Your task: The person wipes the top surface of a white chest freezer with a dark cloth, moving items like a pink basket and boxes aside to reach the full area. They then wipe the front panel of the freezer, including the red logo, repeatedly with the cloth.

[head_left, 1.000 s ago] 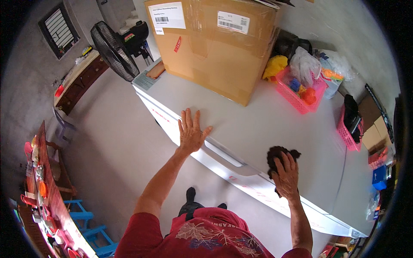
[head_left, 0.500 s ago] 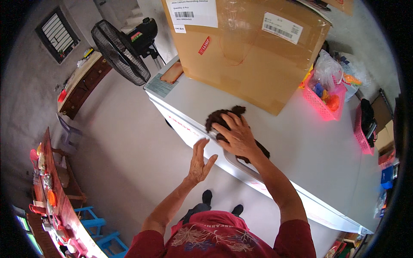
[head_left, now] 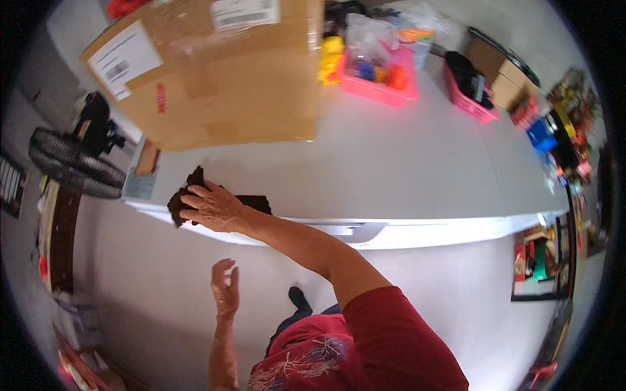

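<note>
My right hand [head_left: 214, 207] presses down on a dark brown cloth [head_left: 255, 203] near the front left edge of a white chest freezer's lid [head_left: 365, 176]. The fingers bend over the bunched cloth, and part of it sticks out on both sides of the hand. Lower down, over the floor in front of the freezer, my left hand [head_left: 225, 288] hangs in the air. Its fingers are loosely bent and apart, with nothing in them.
A large cardboard box [head_left: 228, 98] stands on the lid at the back left, beside a brown phone-shaped item [head_left: 148, 158]. Pink baskets [head_left: 378, 91] of bags and small items stand farther right. A black fan [head_left: 75, 163] is left of the freezer.
The view has swung to the right, so the box and freezer sit farther left. My right hand stays on the cloth along the front edge. My left hand is lower and farther from the freezer.
</note>
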A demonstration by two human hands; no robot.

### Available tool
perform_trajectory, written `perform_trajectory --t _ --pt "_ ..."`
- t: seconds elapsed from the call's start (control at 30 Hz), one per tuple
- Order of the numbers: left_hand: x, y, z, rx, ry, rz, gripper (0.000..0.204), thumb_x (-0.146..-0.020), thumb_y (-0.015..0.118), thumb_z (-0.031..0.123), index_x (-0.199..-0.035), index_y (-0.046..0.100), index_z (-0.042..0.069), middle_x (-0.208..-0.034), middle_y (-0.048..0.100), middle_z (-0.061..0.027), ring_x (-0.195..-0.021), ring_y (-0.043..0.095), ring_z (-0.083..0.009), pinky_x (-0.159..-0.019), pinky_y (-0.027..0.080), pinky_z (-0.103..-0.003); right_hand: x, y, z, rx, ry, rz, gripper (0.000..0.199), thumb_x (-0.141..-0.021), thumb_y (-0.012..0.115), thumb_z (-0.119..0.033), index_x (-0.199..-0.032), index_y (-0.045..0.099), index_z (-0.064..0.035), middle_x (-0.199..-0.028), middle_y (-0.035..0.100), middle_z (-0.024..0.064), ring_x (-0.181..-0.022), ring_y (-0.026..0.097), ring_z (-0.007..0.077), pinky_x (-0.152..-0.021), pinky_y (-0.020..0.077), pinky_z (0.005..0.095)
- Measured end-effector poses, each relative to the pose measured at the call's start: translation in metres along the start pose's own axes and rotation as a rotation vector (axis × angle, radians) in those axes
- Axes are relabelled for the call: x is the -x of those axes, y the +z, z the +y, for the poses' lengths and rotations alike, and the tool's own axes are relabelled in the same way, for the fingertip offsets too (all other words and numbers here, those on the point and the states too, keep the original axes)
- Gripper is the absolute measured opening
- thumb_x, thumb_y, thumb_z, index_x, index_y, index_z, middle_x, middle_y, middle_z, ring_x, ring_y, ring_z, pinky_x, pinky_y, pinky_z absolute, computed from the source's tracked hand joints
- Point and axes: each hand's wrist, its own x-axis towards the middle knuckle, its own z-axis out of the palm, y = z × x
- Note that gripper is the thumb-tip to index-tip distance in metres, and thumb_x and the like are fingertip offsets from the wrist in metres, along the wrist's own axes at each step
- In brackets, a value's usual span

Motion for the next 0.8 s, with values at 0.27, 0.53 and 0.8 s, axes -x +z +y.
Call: perform_trajectory --t 0.27,0.53,0.8 --pt "-0.059 0.030 0.086 -0.191 0.451 0.113 0.018 -0.090 0.057 0.007 -0.108 0.057 0.003 -0.126 0.049 -0.0138 -0.118 0.044 -0.0315 -0.097 0.038 -0.042 0.110 -0.128 0.032 0.116 0.369 0.052 0.034 -0.075 0.068 -0.034 -0.104 0.063 -0.0180 -0.109 0.054 0.0041 -0.117 0.044 0.0284 -0.096 0.0365 0.0461" --pt "-0.080 0.116 0.157 -0.071 0.742 -0.254 0.026 -0.085 0.060 0.007 -0.111 0.056 0.003 -0.128 0.047 -0.0167 -0.123 0.040 -0.0358 -0.103 0.032 -0.047 0.240 -0.264 0.022 0.522 0.939 -0.007 0.039 -0.080 0.063 -0.031 -0.117 0.060 -0.0198 -0.129 0.052 0.0072 -0.126 0.042 0.0280 -0.106 0.0304 0.0478" --pt "-0.068 0.186 0.208 -0.240 0.992 -0.442 0.056 -0.082 0.068 0.016 -0.131 0.044 0.005 -0.135 0.041 -0.0225 -0.128 0.035 -0.0425 -0.105 0.026 -0.053 0.368 -0.360 0.017 0.902 1.261 0.174 0.035 -0.081 0.060 -0.026 -0.114 0.061 -0.0143 -0.125 0.054 0.0096 -0.124 0.041 0.0331 -0.107 0.0223 0.0555"
